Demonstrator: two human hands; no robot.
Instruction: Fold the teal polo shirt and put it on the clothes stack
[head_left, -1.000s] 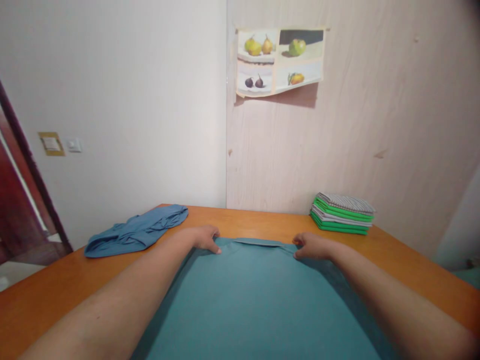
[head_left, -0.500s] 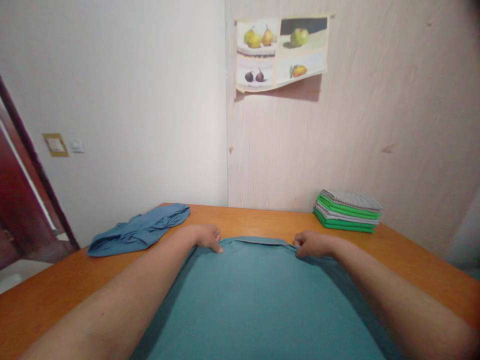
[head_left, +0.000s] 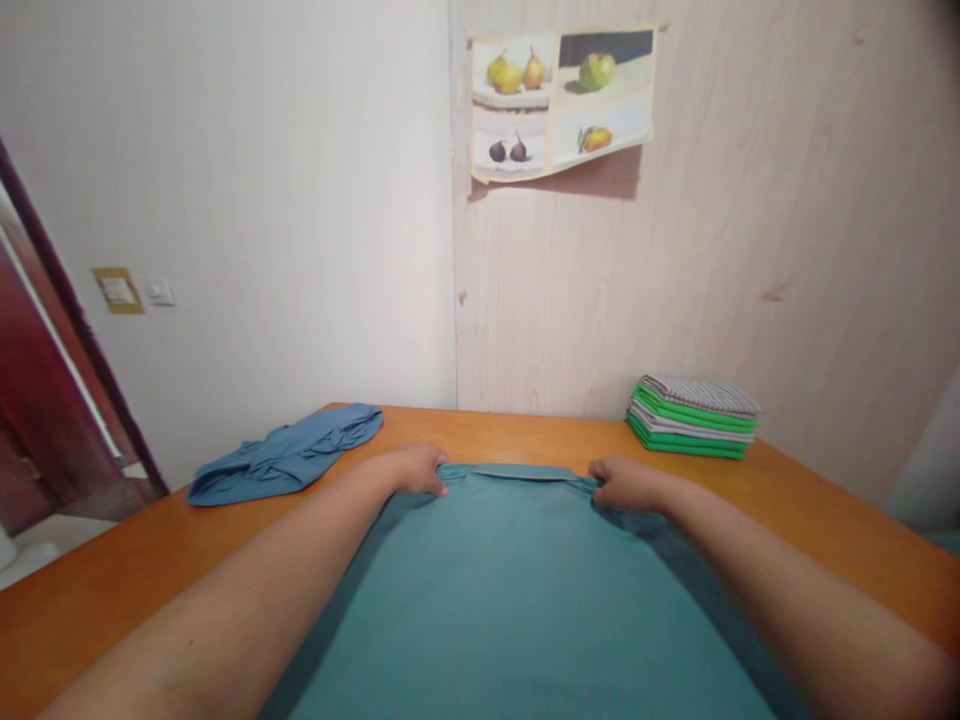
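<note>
Left hand (head_left: 424, 471) and right hand (head_left: 621, 482) have closed from loose to clamped on the far edge of the teal cloth (head_left: 525, 590).
It runs up mid-desk (head_left: 517, 436), stopping short of the desk's far edge; its border now bunches at both grips, so both ends look secured. Beyond, blue cloth (head_left: 289, 455) lies near the far left corner, a folded stack (head_left: 694, 425) near the far right.

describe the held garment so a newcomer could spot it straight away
Start at the orange-brown table and look to its near middle. There, the left hand and right hand grip the far edge of a teal garment. It is spread wide, unlike the rumpled blue garment and the folded fabric stack.
</note>
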